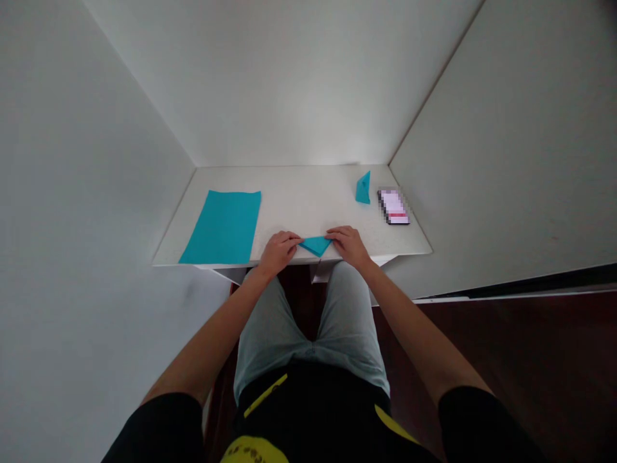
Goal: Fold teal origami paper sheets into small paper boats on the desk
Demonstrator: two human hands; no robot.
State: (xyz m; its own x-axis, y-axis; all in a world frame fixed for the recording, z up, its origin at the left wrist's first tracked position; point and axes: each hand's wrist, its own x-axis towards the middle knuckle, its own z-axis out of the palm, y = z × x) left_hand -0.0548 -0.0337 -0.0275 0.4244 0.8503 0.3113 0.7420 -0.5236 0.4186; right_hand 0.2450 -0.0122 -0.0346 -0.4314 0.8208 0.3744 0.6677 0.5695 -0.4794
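Note:
A small folded piece of blue paper (316, 245) lies at the front edge of the white table, its point toward me. My left hand (280, 251) pinches its left corner between thumb and fingers. At the right corner, my right hand (349, 244) grips the paper the same way. Both wrists hang over the table's front edge. Farther back on the right stands or lies another folded blue paper piece (363, 188), touched by neither hand.
Large blue sheets (222, 226), or a single sheet, lie flat on the left of the white table (308, 193). A phone (394, 206) with a lit, blurred screen rests near the right edge. White walls enclose the table at the back and both sides.

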